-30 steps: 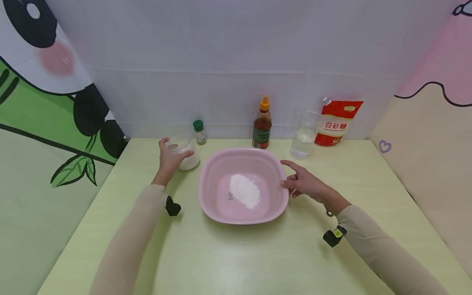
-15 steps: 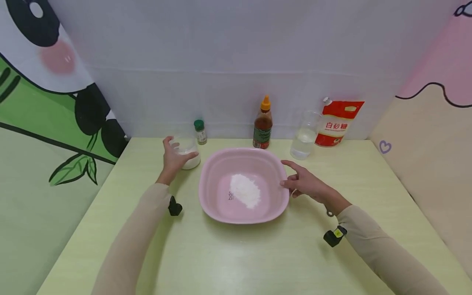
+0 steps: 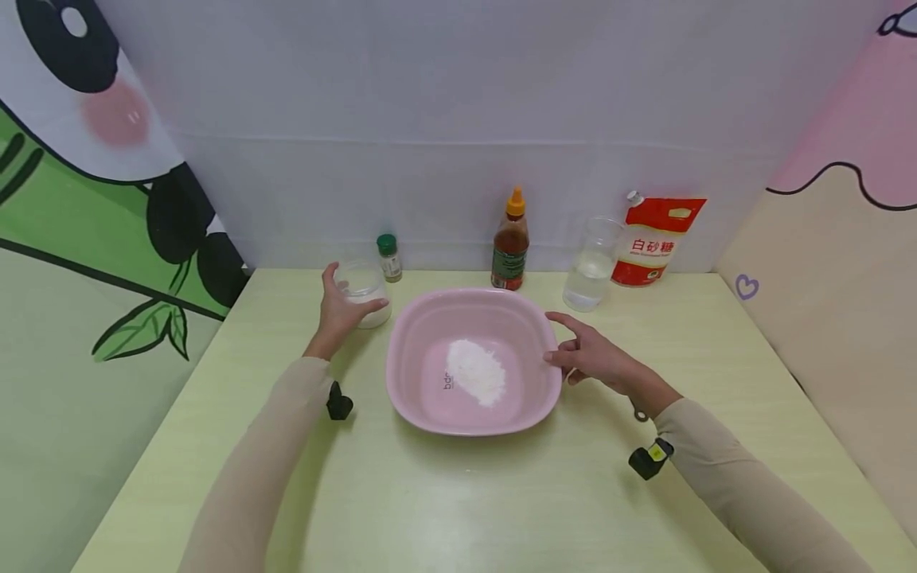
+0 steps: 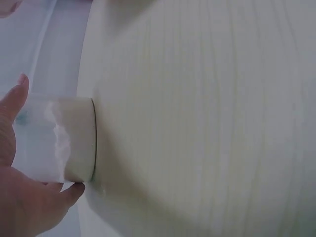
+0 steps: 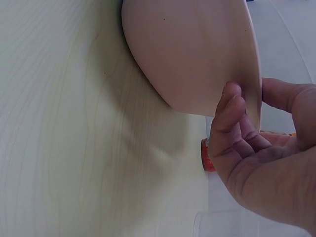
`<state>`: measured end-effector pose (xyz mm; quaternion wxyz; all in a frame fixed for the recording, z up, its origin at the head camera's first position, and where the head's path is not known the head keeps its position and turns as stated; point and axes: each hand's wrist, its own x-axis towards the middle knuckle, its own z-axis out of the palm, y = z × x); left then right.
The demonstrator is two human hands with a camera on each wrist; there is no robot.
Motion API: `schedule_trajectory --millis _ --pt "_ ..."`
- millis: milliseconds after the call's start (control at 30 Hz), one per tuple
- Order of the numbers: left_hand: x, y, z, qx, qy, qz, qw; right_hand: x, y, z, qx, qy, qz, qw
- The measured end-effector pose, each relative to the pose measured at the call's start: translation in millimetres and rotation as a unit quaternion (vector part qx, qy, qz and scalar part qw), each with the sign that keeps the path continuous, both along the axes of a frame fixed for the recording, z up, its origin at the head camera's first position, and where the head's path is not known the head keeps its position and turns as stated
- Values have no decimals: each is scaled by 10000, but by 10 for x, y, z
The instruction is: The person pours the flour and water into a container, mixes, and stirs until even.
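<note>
My left hand [image 3: 338,314] holds a clear cup [image 3: 374,317] from its left and near sides, with the thumb across the front. White powder fills part of it; in the left wrist view the cup [image 4: 74,138] stands upright with its base at the tabletop. A pink plastic basin [image 3: 423,406] sits mid-table with a heap of white powder [image 3: 476,372] on its floor. At the basin's right rim my right hand [image 3: 595,354] grips the edge, and in the right wrist view the thumb is on one side of the rim and curled fingers [image 5: 229,111] on the outer wall.
Behind the cup stands a small green-capped shaker [image 3: 389,259]. A sauce bottle [image 3: 509,243] with an orange cap is behind the basin. At back right are a glass of clear liquid [image 3: 587,278] and a red-and-white sugar pouch [image 3: 655,239]. A pale curtain [image 3: 444,175] backs the table.
The cup has gone from tilted to upright, and my left hand has shifted slightly to the right with it. The right hand and the basin have stayed put.
</note>
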<state>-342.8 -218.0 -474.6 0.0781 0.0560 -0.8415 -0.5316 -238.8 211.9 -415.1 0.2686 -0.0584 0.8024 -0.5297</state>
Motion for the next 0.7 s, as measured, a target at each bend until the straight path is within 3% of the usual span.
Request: schedule_trajectory --millis 200,333,467,567,700 --pt "31 -60 66 -372 149 -212 9990 -11 2 -17 23 12 40 10000" --pt "91 -78 196 -718 422 -200 9963 -17 10 -33 46 24 38 10000" --pt "196 -52 460 -894 912 89 9918 -24 19 -44 34 52 55 10000" --pt "320 8 687 -753 1314 216 9882 -22 19 -46 -12 50 73 10000" --pt "573 163 893 -166 1619 -250 9864 -16 14 -36 -50 43 86 9999"
